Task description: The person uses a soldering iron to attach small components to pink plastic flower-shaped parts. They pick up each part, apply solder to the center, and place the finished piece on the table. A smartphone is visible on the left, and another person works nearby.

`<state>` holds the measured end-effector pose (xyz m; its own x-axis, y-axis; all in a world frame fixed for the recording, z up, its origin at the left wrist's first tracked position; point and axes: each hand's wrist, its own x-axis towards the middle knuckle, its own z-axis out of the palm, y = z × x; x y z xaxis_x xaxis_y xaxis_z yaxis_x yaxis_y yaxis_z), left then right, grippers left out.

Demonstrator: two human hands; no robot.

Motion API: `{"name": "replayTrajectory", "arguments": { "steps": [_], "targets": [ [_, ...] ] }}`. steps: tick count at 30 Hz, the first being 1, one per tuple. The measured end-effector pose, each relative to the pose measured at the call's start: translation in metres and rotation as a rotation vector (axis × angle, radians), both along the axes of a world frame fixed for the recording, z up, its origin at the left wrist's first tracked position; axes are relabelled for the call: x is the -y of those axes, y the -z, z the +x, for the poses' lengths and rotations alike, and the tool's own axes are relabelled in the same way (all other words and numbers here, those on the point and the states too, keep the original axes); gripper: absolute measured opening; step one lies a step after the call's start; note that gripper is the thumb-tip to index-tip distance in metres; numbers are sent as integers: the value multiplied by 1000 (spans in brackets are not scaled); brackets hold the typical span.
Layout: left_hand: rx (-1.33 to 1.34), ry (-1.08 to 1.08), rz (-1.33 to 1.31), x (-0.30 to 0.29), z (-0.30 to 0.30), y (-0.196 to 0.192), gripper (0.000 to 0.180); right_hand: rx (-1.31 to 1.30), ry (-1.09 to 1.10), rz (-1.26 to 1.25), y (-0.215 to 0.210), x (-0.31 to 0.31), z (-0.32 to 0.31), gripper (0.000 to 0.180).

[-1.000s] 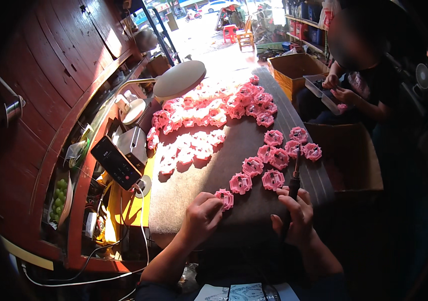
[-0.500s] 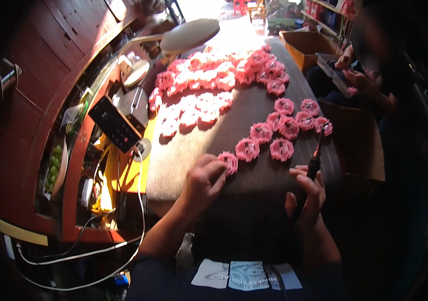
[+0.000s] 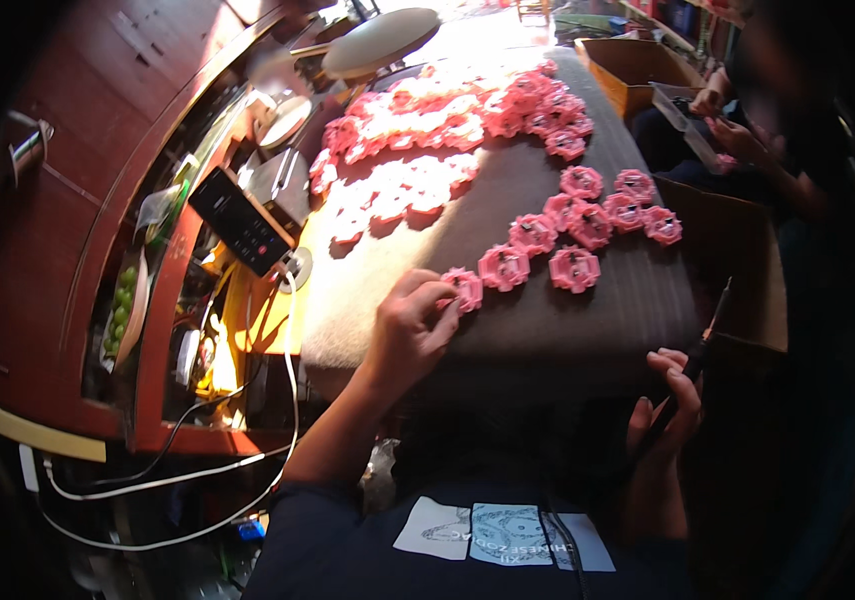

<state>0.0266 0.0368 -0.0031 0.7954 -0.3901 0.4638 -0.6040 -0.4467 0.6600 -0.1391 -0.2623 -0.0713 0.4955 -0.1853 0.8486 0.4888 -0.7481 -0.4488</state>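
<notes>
The nearest pink flower-shaped piece (image 3: 464,288) lay at the front of the grey-covered worktop (image 3: 587,330), at the near-left end of a loose row of like pieces. The left hand (image 3: 409,330) pinched its near edge between thumb and fingertips, the fingers closed on it. To do this well, I judged, the grip had to stay light and on the rim, so that the piece would lift flat without dragging its neighbour (image 3: 503,267), which sat just beside it, along the cloth.

The right hand (image 3: 669,405) hung off the front edge of the worktop, well apart from the piece, its fingers curled round a thin dark stick-like tool (image 3: 709,325) that pointed up and away. What kind of tool it was could not be told. Bringing the piece toward that tool, rather than reaching across the row, looked the steadier way.

Further back more pink pieces (image 3: 597,215) lay in a cluster, and a larger sunlit batch (image 3: 427,120) beyond them. A phone (image 3: 240,220) leaned at the left edge. Across the worktop another person's hands (image 3: 725,130) worked over a small tray.
</notes>
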Motion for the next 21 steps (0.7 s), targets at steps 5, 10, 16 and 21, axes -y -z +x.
{"name": "replayTrajectory", "arguments": {
  "steps": [5,10,16,21],
  "targets": [
    [355,102,57,44,11,-42,32,-16,49,11,3,16,-21,39],
    [409,183,517,173,40,-43,78,3,55,-30,6,17,-30,38],
    [226,141,775,245,77,-3,80,-123,160,17,10,25,-62,37],
    [250,255,775,317,66,-3,72,-160,172,46,10,27,-64,37]
  ]
}}
